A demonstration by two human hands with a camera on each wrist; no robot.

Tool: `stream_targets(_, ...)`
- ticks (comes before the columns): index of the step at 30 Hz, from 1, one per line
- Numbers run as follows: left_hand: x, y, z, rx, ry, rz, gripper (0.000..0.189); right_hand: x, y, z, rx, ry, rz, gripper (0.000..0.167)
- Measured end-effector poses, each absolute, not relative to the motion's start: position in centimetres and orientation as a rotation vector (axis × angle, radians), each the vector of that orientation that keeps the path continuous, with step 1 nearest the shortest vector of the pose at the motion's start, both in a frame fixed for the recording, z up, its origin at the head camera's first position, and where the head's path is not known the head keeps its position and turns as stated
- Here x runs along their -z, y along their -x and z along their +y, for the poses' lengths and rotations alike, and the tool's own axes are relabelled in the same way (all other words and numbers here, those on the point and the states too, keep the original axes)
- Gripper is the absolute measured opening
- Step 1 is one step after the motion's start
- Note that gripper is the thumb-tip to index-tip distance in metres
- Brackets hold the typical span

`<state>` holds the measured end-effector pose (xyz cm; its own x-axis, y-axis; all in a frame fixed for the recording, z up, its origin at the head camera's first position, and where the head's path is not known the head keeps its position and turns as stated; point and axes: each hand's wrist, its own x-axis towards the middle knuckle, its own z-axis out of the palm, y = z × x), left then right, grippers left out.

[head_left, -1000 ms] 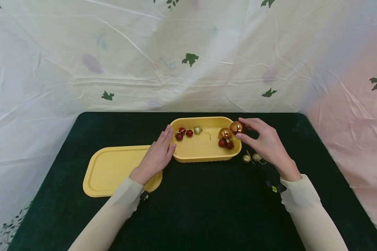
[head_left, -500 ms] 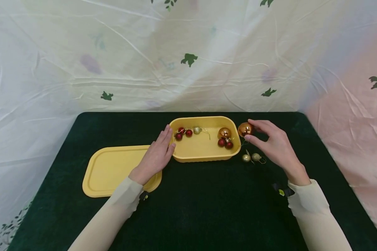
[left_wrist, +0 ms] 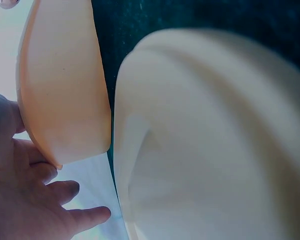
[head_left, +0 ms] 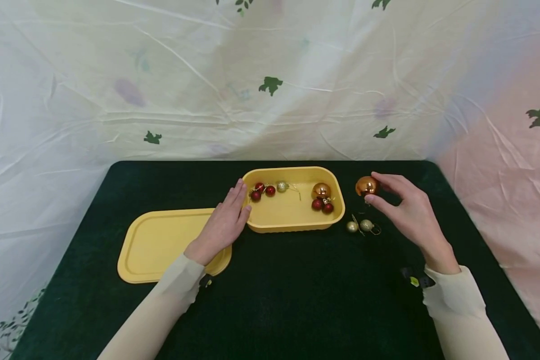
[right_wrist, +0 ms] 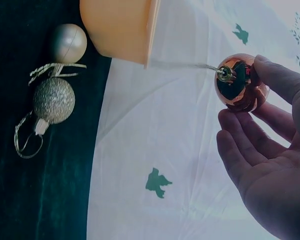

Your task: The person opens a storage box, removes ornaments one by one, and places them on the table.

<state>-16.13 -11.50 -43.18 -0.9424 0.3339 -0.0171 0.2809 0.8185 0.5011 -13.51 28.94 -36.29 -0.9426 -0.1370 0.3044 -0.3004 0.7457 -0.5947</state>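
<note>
The right hand (head_left: 407, 212) pinched the copper ball (head_left: 366, 186) between thumb and fingers; this ball, being round, showed no long axis, but its cord (right_wrist: 187, 65) pointed toward the yellow box (head_left: 274, 221); nearer to the body than the grip lay a smooth gold bauble (head_left: 352, 227) and a glittery gold bauble (head_left: 366, 225); the box stood left of the grip, apart from the ball; farther left, the left hand (head_left: 221, 220) touched the box with extended fingers; one second earlier, the ball overlapped the box's right rim in the head view, and now it had shifted rightward.

Lid (head_left: 162, 245) left of box (head_left: 292, 227), baubles (head_left: 321, 191) inside
</note>
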Motion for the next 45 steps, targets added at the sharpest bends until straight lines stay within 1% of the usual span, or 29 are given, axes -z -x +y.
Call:
stream_targets(22,43.4,16.1,-11.5,-0.785,-0.501,2.905,0.064,37.3,12.1,32.2,-0.927,-0.189,-2.754,0.054)
stream_targets(30,43.3,16.1,-11.5,-0.775,-0.491,2.891,0.064,37.9,11.8,33.3,-0.936,-0.14,-2.799,0.057)
stream_targets(45,43.2,16.3,-11.5,-0.769,-0.494,2.888,0.064,39.8,11.3,35.4,-0.88,-0.159,-2.882,0.056)
